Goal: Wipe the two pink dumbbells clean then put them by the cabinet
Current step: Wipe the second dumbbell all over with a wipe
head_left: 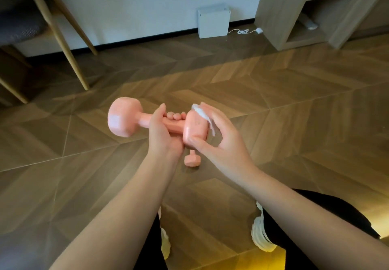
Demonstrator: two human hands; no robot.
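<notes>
Pink and smooth-coated, the held dumbbell (124,120) is raised level above the wooden floor (273,101). The left hand (162,130) wraps its fingers fully round the bar. The right hand (221,141) cups the right head, curled fingers pressing a white wipe (202,111) against it, thumb on the near face. It looks dense, rigid and perhaps a little slick, so the bar is the safest grip. The second dumbbell (191,161) lies on the floor just below, mostly hidden. The cabinet (273,12) stands well apart.
</notes>
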